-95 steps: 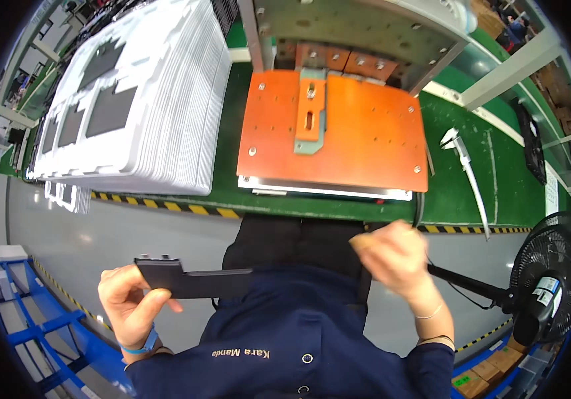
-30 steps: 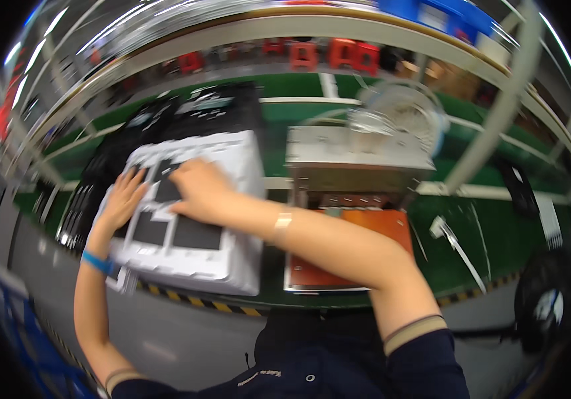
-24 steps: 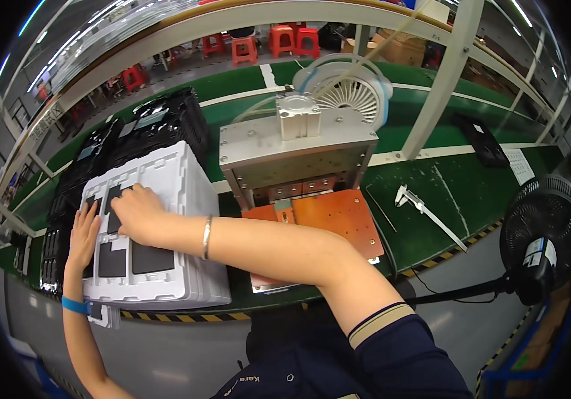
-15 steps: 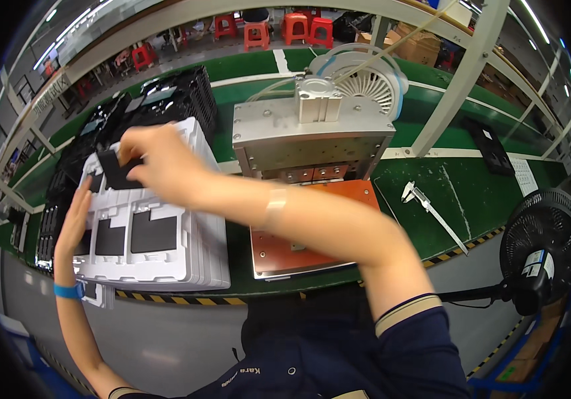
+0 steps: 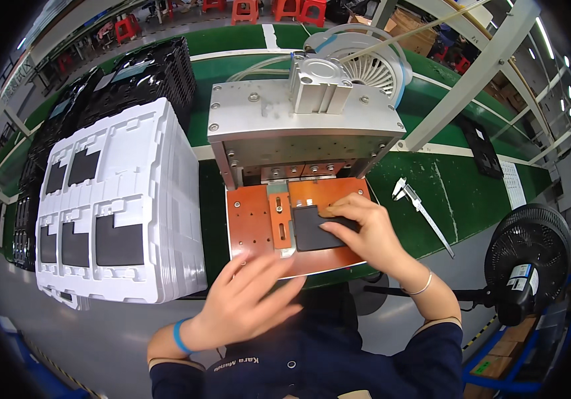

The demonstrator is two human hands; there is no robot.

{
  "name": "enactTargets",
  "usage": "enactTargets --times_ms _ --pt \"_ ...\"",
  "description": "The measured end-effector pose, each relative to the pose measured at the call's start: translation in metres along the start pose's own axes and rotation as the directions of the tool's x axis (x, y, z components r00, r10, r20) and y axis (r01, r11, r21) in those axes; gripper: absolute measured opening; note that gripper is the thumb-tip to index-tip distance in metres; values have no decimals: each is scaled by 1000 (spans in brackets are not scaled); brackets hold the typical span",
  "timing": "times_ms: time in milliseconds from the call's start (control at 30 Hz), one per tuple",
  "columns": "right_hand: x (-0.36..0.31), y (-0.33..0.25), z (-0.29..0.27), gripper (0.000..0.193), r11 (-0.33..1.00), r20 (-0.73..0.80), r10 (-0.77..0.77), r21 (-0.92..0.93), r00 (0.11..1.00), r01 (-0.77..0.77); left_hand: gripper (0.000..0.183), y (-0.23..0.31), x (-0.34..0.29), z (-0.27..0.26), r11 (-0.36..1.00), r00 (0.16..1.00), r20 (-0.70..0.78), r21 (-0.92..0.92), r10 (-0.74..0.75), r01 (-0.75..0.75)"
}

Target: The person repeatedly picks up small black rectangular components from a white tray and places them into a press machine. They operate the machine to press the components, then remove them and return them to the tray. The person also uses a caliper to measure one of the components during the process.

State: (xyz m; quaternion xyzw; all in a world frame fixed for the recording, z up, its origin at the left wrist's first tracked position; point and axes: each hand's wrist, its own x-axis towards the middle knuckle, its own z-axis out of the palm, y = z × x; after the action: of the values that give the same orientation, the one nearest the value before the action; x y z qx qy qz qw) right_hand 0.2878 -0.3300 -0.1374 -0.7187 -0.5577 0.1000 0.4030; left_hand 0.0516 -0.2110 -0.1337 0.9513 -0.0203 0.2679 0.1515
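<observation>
A flat black piece with a notched corner [image 5: 312, 229] lies over the orange plate [image 5: 245, 226] of a metal press [image 5: 299, 143]. My right hand [image 5: 365, 233] grips its right side between thumb and fingers. My left hand [image 5: 249, 296], a blue band at its wrist, hovers by the plate's front edge, fingers spread and holding nothing. An orange slotted block [image 5: 279, 219] is just left of the black piece. To the left stands a stack of white trays [image 5: 116, 193]; similar black pieces [image 5: 119, 241] sit in the top tray's recesses.
A caliper [image 5: 425, 216] rests on the green bench right of the press. A black fan [image 5: 531, 249] stands at the far right, and a white fan [image 5: 372, 70] is behind the press. Black crates [image 5: 146, 83] are stacked at the back left. A slanted metal post [image 5: 475, 76] rises behind.
Both hands have moved right from the white trays to the press. My right hand has carried the black piece from above the tray onto the orange plate.
</observation>
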Motion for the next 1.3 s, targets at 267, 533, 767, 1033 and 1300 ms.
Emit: enactTargets --times_ms 267,533,767,1033,1300 --pt "14 11 15 23 918 12 -319 -246 948 312 69 -20 29 34 996 958 276 -27 -76 87" --pt "14 8 20 37 848 104 -349 -387 931 361 65 -21 31 35 996 944 325 -37 -64 80" --pt "16 8 24 39 861 68 -318 -397 946 318 66 -23 30 34 995 938 337 -32 -82 98" --pt "15 4 14 38 889 15 -259 -386 966 244 69 -24 31 29 993 934 347 -52 -84 108" --pt "-10 7 -7 36 962 158 -132 -216 979 165 79 -27 35 23 980 944 303 -104 -133 171"
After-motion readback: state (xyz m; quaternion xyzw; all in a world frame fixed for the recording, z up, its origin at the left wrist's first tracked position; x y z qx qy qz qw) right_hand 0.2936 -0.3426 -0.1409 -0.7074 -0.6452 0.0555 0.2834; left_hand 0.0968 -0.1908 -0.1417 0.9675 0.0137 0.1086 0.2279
